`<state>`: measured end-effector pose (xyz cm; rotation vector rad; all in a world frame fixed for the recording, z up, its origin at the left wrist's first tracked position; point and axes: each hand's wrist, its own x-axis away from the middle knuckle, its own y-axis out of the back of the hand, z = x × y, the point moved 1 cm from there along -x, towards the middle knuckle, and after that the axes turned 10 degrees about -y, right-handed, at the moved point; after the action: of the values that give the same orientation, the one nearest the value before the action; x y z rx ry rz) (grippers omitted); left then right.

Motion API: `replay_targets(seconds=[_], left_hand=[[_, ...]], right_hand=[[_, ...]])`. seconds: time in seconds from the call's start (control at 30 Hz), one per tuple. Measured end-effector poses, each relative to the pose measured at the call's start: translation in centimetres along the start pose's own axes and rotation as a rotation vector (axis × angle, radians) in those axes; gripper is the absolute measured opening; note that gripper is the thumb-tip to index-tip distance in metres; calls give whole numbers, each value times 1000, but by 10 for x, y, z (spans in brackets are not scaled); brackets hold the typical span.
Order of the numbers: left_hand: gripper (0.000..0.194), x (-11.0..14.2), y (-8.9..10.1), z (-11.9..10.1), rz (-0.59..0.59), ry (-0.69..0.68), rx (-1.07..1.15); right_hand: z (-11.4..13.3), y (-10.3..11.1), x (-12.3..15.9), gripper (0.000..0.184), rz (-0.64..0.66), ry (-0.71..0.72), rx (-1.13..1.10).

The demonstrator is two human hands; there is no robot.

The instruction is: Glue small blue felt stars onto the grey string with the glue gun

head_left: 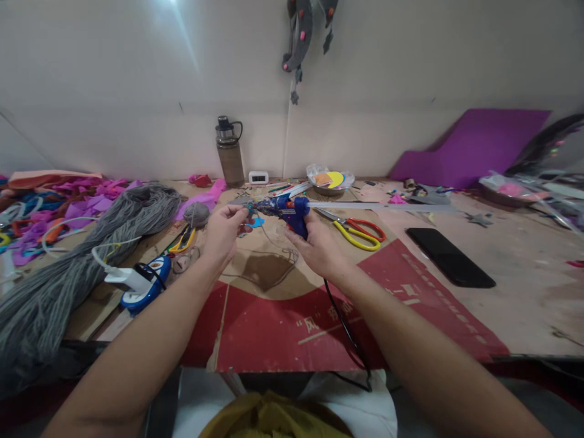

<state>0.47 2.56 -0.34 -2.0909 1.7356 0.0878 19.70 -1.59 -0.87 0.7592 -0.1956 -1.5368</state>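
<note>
My right hand (317,243) is wrapped round the handle of a blue hot glue gun (298,216), its nozzle pointing left. A black cord (342,316) runs down from the gun past the cardboard's front edge. At the nozzle, my left hand (223,228) pinches something small that its fingers mostly hide. A thin strand of yarn (274,244) trails from there and lies loosely over the cardboard mat (260,334). Left of my left hand are a small ball of grey yarn (196,214) and yellow-handled cutters (183,240).
Left lie a thick grey yarn hank (104,243), coloured felt scraps (82,210) and a blue power strip (146,292) with a white plug. Behind stand a bottle (230,158) and small clock (258,177). Right are scissors (358,234), a phone (449,257) and a purple sheet (474,149).
</note>
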Motion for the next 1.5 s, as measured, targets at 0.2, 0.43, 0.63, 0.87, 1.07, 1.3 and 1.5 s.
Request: replay_targets(seconds=[0.2, 0.43, 0.63, 0.87, 1.07, 1.3, 1.5], left_hand=[[21, -1, 1, -1, -13, -2, -17], [15, -4, 4, 1, -32, -53, 4], [13, -2, 2, 4, 27, -69, 36], [14, 1, -1, 12, 78, -67, 79], [13, 10, -9, 13, 110, -81, 3], [14, 15, -11, 8, 124, -127, -76], [15, 20, -15, 7, 167, -61, -68]], right_hand=[[2, 4, -1, 31, -7, 34, -90], [-11, 9, -11, 26, -3, -260, -461], [-40, 13, -27, 5, 104, -548, -93], [-33, 27, -21, 19, -139, -390, 389], [1, -18, -11, 38, 7, -151, -375], [3, -35, -8, 32, 87, -156, -501], [7, -19, -8, 5, -149, -17, -208]])
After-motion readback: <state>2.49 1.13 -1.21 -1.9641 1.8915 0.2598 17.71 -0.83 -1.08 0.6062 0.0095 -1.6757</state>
